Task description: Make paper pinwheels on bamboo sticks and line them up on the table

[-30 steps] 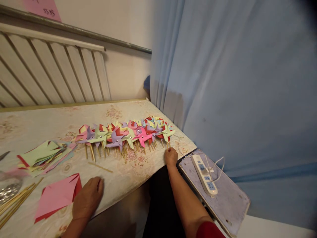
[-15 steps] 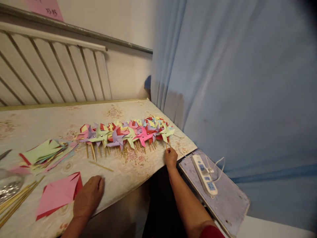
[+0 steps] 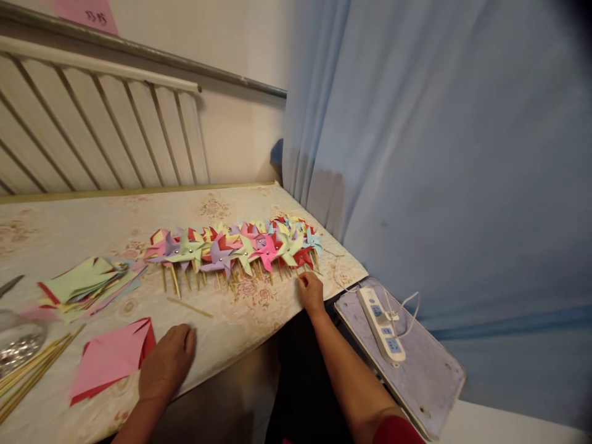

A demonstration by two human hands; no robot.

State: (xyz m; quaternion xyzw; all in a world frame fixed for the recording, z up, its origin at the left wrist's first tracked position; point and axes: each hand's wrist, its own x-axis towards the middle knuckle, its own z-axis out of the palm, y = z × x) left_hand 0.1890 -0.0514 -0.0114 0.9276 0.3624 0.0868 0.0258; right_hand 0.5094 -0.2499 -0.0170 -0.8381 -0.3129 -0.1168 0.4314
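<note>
Paper pinwheels (image 3: 218, 256) in many colours lie in a crowded row on the flowered tablecloth, sticks pointing toward me. At the row's right end, my right hand (image 3: 311, 292) pinches the thin stick of a light green pinwheel (image 3: 290, 248). That pinwheel lies over others, between a bright pink one and a light blue one. My left hand (image 3: 169, 361) rests near the table's front edge with its fingers curled under; nothing shows in it. Just left of it are folded pink and red paper squares (image 3: 111, 357). A single loose stick (image 3: 189, 307) lies beyond that hand.
Left on the table are a pile of coloured paper (image 3: 87, 285), a bundle of sticks (image 3: 39, 370), a clear container of small shiny pieces (image 3: 21, 351) and a dark blade (image 3: 10, 286). A power strip (image 3: 382, 324) sits on a stool at right, beside a blue curtain (image 3: 444, 185).
My right hand has moved slightly left with the light green pinwheel, bringing it closer to the bright pink one. A light blue pinwheel now shows at the right end. My left hand is nearly still.
</note>
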